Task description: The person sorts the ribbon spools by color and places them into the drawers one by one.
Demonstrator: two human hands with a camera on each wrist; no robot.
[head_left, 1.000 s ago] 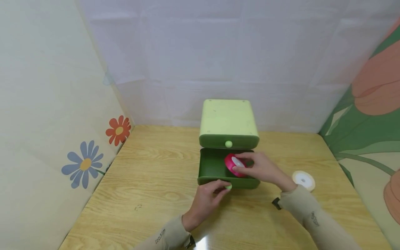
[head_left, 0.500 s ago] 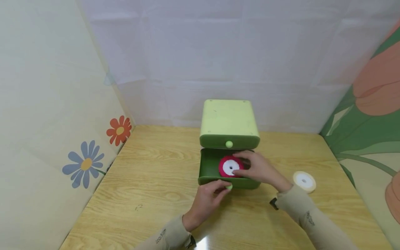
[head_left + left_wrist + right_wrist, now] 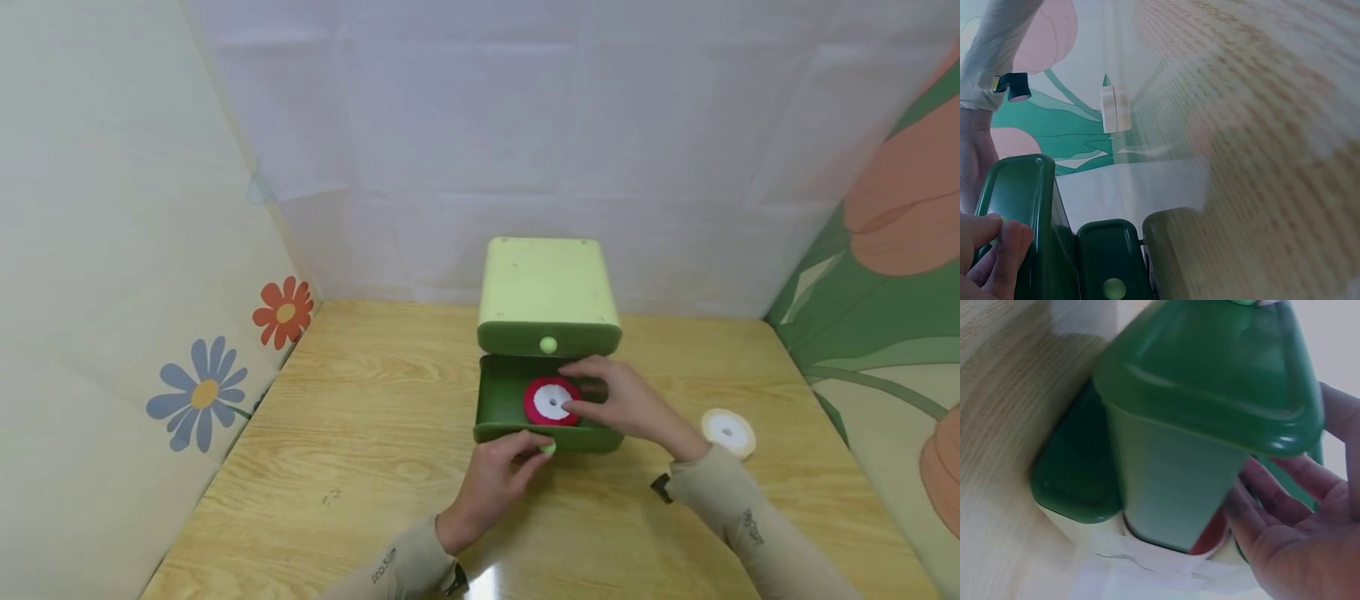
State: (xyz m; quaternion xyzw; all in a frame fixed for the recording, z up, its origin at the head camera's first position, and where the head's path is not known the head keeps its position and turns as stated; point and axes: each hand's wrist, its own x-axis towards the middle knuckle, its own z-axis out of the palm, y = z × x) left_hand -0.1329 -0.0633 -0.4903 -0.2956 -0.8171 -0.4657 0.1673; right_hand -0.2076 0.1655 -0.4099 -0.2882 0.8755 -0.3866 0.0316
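In the head view, a pink-red ribbon spool (image 3: 535, 406) with a white hub lies flat in the pulled-out dark green drawer (image 3: 498, 393). My left hand (image 3: 491, 477) pinches the drawer's light green knob (image 3: 549, 448) between thumb and fingers. Over the drawer's right side is my right hand (image 3: 626, 400), thumb and fingers spread beside the spool, the thumb tip at the hub's edge. Whether it touches is hard to tell. The right wrist view shows this hand's fingers (image 3: 1279, 500) reaching past the drawer's rim, with a sliver of red (image 3: 1211, 532) inside.
A pale green cabinet (image 3: 551, 279) stands on the wooden table (image 3: 360, 417) near the back wall, its top drawer (image 3: 513, 340) pushed in. Another pushed-in drawer (image 3: 1113, 256) shows in the left wrist view. Right of it lies a cream ribbon spool (image 3: 727, 433).
The red spool was tilted in my right hand and has come down flat in the drawer. My right fingers have loosened from it. My left hand has stayed on the knob.
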